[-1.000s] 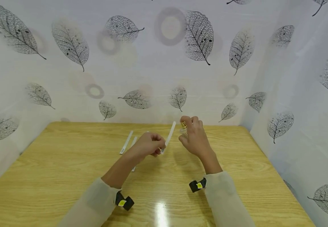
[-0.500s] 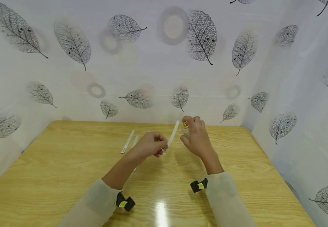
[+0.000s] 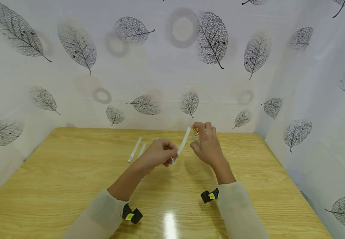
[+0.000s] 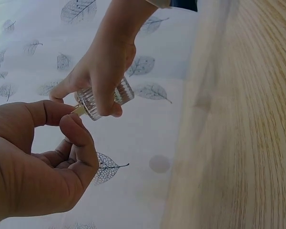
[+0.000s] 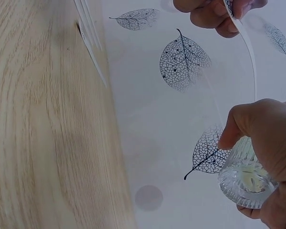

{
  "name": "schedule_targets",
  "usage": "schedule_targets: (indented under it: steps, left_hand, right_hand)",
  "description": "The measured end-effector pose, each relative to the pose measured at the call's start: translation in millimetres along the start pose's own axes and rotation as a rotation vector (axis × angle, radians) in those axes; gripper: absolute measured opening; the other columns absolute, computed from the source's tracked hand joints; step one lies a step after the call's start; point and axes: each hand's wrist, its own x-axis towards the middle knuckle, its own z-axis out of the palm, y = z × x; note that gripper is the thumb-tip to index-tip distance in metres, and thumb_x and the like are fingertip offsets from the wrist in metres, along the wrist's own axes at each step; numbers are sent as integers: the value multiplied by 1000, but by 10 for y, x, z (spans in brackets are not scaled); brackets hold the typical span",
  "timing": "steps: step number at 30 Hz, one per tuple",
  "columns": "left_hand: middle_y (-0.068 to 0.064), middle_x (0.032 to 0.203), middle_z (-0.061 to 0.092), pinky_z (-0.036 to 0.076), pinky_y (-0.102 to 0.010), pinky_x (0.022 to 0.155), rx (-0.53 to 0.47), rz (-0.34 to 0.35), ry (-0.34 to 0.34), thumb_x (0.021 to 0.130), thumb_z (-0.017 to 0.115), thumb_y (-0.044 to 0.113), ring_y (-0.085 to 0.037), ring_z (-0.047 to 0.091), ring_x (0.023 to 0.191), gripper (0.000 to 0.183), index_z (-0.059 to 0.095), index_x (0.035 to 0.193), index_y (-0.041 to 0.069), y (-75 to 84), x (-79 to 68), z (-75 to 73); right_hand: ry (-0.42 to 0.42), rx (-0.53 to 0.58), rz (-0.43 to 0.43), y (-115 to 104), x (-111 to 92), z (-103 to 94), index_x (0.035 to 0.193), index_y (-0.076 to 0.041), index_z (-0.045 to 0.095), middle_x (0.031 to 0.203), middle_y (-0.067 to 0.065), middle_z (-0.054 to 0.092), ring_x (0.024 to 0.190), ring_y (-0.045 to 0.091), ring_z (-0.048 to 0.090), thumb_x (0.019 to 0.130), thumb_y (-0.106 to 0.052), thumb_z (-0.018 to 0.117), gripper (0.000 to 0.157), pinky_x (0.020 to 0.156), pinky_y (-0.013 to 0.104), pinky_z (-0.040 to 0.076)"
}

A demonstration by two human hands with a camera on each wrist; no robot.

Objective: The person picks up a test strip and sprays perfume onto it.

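My left hand (image 3: 161,152) pinches the lower, printed end of a narrow white paper strip (image 3: 185,139) between thumb and index finger. The strip slants up and to the right, bowing slightly in the right wrist view. Its far end lies close to the gold neck (image 3: 196,131) of a perfume bottle. My right hand (image 3: 207,145) grips this ribbed clear-glass perfume bottle (image 5: 248,177), held tilted above the table, with the index finger over its top. Pale liquid shows inside. The spray head is mostly hidden by the finger.
Several more white paper strips (image 3: 134,150) lie on the wood-grain table (image 3: 70,186), partly hidden behind the left hand and forearm. A white curtain (image 3: 160,73) with a leaf print stands at the back and both sides. A black camera sits on each wrist.
The left hand and its strip have shifted slightly right, bringing the strip's tip a little closer to the bottle. The right hand keeps its grip; the whole view has shifted slightly.
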Motion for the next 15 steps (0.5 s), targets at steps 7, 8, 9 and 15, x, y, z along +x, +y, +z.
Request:
schedule_targets:
  steps: [7,8,9,15]
  left_hand:
    - [-9,90,65,54,-28,63,-12,-11,-5,99,63,12,-17,58,69,10,66,101,3,23,-20,7]
    - [-9,90,65,54,-28,63,-12,-11,-6,99,62,12,-17,58,69,10,66,101,3,26,-22,6]
    - [-9,90,65,55,-28,63,-12,-11,-6,99,63,12,-17,58,69,10,66,101,3,25,-23,5]
    - [-9,90,65,55,-28,64,-5,-11,-12,99,63,13,-17,58,69,11,66,102,3,25,-21,0]
  right_hand:
    - [5,8,3,-13,-2,-1,128,-18,38,108,21,46,82,35,40,81,-3,72,59,64,43,37]
    - [6,12,4,-15,-2,-2,128,-18,38,108,21,46,82,35,41,81,-3,72,59,64,43,37]
    - [8,16,6,-18,-2,-4,128,-18,39,108,21,46,82,35,41,81,-4,72,59,64,43,38]
    - [17,28,6,-33,-1,-15,128,-17,39,107,21,46,83,35,42,82,-4,72,58,63,43,38]
